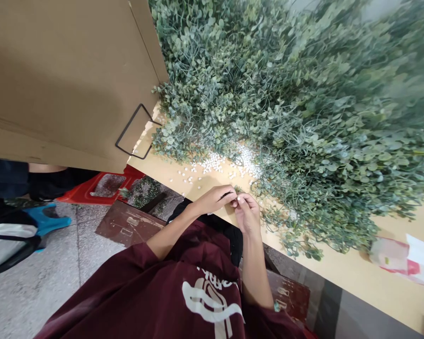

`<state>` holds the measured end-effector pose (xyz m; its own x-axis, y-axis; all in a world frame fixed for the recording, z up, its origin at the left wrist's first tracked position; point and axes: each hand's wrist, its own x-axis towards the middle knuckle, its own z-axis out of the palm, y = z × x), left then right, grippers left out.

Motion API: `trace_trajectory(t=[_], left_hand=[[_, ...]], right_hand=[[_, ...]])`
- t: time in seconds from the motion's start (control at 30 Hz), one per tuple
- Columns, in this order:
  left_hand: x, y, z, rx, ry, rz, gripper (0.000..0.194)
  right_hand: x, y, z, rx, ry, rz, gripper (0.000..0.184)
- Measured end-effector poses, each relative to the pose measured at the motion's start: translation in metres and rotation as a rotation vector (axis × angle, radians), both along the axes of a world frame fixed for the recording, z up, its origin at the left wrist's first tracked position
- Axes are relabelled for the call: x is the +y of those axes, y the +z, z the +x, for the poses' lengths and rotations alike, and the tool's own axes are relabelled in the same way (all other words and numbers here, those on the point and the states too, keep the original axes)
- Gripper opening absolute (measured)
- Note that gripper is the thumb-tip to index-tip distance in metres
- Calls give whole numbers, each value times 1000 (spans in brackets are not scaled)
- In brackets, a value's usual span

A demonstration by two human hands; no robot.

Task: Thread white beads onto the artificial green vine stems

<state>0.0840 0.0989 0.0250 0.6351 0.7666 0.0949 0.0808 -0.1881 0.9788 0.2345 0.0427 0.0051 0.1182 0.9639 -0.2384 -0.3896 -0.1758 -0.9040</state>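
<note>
Pinching white pc (pixel 239 199) w/ R hand (pixel 248 214) (nearer); L hand (pixel 215 199) fingers tog. at left, hold unclear; sprig (pixel 238 189) just beyond, axis unclear.

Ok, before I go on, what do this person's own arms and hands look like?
The left hand and right hand are bare, without gloves, and no watch or band shows on either wrist. The left sleeve is loose, dark maroon and short, leaving the forearm uncovered; the right sleeve matches. I see no cables.
</note>
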Motion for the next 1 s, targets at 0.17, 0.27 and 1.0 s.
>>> trace_trajectory(t=[0.17,0.27,1.0], left_hand=[[1,0,1,11,7,-3,37],[2,0,1,15,-13,9,38],[-2,-3,-1,38,-9,58,37]], right_hand=[[-1,-2,-1,-6,3,15,15],[-1,-1,-2,-24,-10,9,17],[0,3,0,-27,30,29,18]])
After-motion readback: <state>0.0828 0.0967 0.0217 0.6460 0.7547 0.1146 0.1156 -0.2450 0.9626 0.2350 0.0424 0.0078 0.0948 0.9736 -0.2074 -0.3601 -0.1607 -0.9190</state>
